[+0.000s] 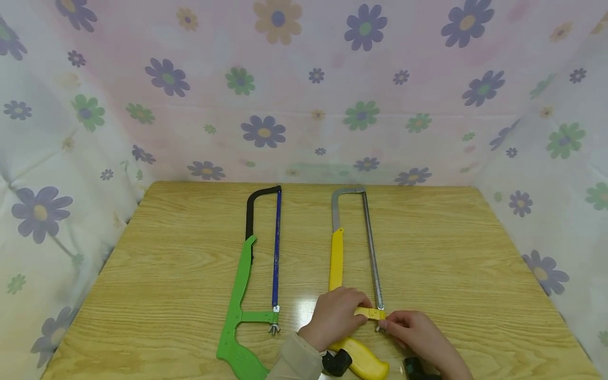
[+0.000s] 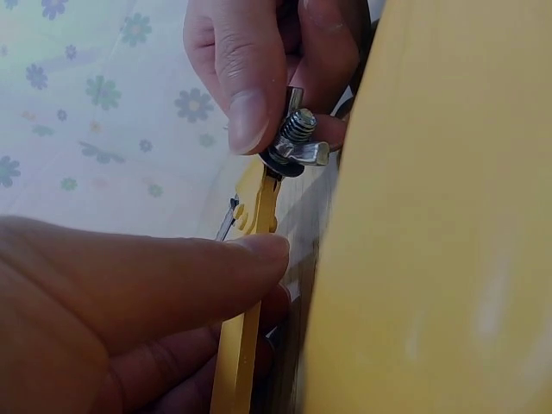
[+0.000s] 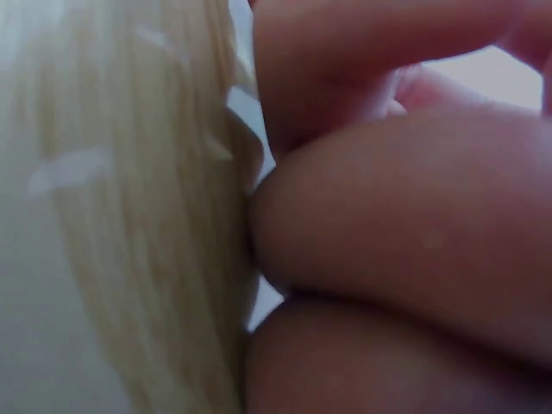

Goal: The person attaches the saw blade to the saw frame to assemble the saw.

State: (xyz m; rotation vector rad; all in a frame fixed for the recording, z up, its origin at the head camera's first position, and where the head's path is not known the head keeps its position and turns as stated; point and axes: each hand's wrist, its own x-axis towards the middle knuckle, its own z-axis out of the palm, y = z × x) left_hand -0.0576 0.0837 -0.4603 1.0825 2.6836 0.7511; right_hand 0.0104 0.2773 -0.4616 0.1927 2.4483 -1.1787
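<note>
A hacksaw with a yellow frame [image 1: 336, 258] and a grey metal front bow lies on the table, its blade [image 1: 372, 248] to the right. My left hand [image 1: 338, 315] grips the yellow crossbar [image 2: 237, 354] near the handle, thumb on one side and fingers on the other. At that bar's end my right hand [image 1: 418, 333] pinches a metal wing nut [image 2: 304, 153] between thumb and fingers; a threaded bolt end [image 2: 299, 126] sticks out of it. Blurred fingers [image 3: 405, 216] of the right hand fill much of the right wrist view, where the nut is hidden.
A second hacksaw, with a green frame [image 1: 239, 279], black bow and blue blade [image 1: 276, 248], lies to the left on the wooden table [image 1: 166, 279]. Flowered cloth [image 1: 294, 95] stands round the back and sides. The yellow handle [image 1: 363, 359] lies below the left wrist.
</note>
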